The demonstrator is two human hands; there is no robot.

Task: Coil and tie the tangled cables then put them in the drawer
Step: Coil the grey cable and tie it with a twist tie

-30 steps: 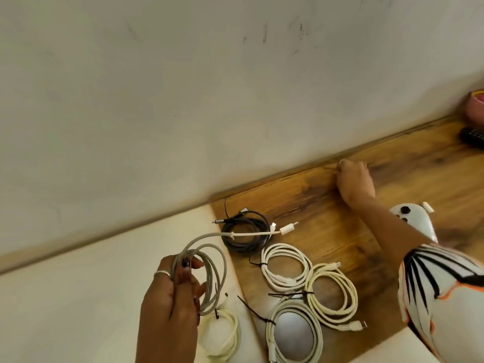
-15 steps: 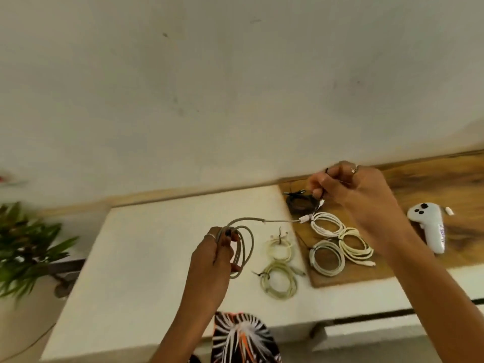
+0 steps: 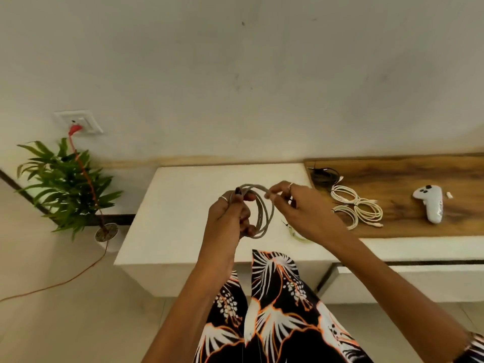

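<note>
- A black garment point(image 3: 275, 318) printed with white and orange leaves was seen nearest, low in the middle of the view.
- A grey cable coil point(image 3: 263, 213) was held in the air above the near edge of a white cabinet top point(image 3: 183, 205).
- The coil was gripped on its left side by the left hand point(image 3: 230, 218), the fingers curled round the loops.
- The top of the coil was pinched by the right hand point(image 3: 301, 210) between thumb and fingertips; what else lay in that hand could not be told.
- A pale coil point(image 3: 297, 233) was partly hidden behind the right hand, on the white top.
- A drawer front point(image 3: 408, 281) was set below the surface on the right.
- To the right, a wooden board point(image 3: 408, 179) formed the surface; three white tied coils point(image 3: 357, 208) were laid together on it.
- A white controller point(image 3: 430, 205) was laid well to the right of them.
- A black coil point(image 3: 324, 175) was placed farther back, at the board's far left corner.
- At far left, a green plant point(image 3: 65, 184) was stood on the floor, and an orange cord point(image 3: 81, 169) was plugged into a wall socket point(image 3: 81, 123).
- A plain pale wall point(image 3: 262, 74) was seen behind everything.
</note>
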